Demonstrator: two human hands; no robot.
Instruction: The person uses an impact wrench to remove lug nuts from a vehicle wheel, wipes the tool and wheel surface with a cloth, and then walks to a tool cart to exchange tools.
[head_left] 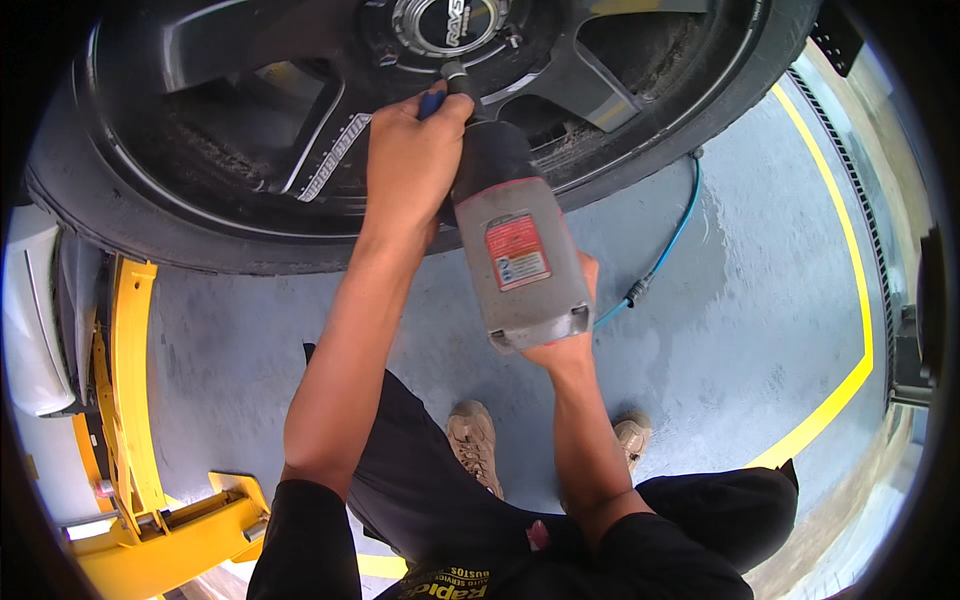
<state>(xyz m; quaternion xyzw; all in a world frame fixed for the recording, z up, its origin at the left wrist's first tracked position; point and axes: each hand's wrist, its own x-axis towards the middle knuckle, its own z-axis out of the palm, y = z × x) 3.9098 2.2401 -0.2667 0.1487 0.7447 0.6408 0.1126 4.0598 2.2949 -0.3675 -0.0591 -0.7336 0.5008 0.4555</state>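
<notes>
In the head view, the left hand [415, 150] has its grip closed around the narrow front of a grey impact wrench [520, 235], whose socket [454, 72] points far, up against the dark wheel [410, 80] beside its hub. The right hand [568, 350] holds the tool on its near side, fingers mostly hidden; a blue hose [690, 215] curves across the floor [720, 340] to the right.

Bright floor [740, 370], darker wheel [350, 60]; edges fisheye-bowed, corners black.
</notes>
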